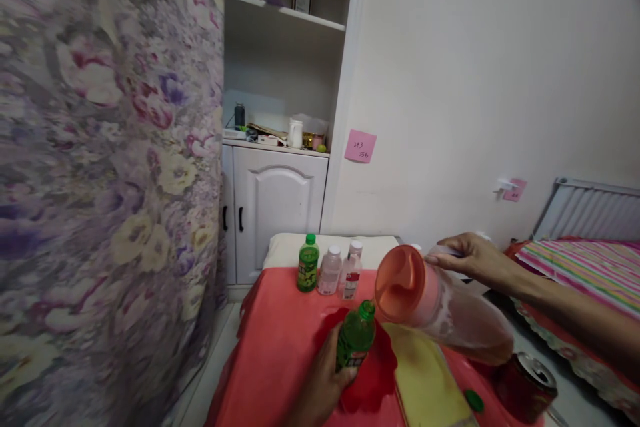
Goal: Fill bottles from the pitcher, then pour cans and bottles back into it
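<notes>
My left hand (327,377) is wrapped around an uncapped green plastic bottle (358,335), which leans slightly to the right above a red scalloped dish (384,380). A clear pitcher (470,323) with an orange lid lies tilted in the air, its lid facing the bottle. Brownish liquid shows inside it. My right hand (465,257) grips the pitcher from above, near the lid; the handle is mostly hidden. Spout and bottle mouth are close but apart, and I cannot make out any stream. A green cap (474,401) rests on the table.
Behind stand a capped green bottle (308,263) and two clear bottles with white caps (330,271). A dark red can (527,387) stands at the right, near a yellow cloth-like sheet (425,373). A red cloth (273,333) covers the table. A floral curtain (110,180) hangs left.
</notes>
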Available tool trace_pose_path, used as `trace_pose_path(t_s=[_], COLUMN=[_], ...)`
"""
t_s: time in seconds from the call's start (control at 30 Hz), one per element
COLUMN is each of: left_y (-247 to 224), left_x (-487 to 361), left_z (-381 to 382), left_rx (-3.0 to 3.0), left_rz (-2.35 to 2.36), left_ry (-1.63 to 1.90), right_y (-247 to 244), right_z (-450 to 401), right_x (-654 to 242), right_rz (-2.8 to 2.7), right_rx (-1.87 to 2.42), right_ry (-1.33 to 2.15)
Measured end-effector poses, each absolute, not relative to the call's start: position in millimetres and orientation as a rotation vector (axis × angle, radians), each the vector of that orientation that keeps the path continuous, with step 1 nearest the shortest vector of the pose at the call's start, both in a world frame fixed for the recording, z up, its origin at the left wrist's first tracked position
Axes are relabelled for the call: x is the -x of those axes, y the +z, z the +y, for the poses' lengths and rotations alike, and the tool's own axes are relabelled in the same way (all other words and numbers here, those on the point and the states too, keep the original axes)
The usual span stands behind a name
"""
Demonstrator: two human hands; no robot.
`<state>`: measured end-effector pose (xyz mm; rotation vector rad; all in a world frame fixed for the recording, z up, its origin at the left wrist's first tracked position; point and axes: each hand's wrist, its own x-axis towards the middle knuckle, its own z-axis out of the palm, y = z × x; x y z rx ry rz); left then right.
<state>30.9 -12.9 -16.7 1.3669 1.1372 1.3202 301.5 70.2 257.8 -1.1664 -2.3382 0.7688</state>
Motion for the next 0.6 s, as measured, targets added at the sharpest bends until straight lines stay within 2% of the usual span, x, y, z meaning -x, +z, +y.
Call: trace_pose_path(t_s=[0.6], left_y=[-12], left_x=[-31], left_z=[-15], left_rx=[-1.291], left_rz=[1.149], left_ry=[1.398], right_y=[191], right_z=[59], right_x=[-310], right_rz=[-1.836], right_rx=[1.033], right_ry=[1.064])
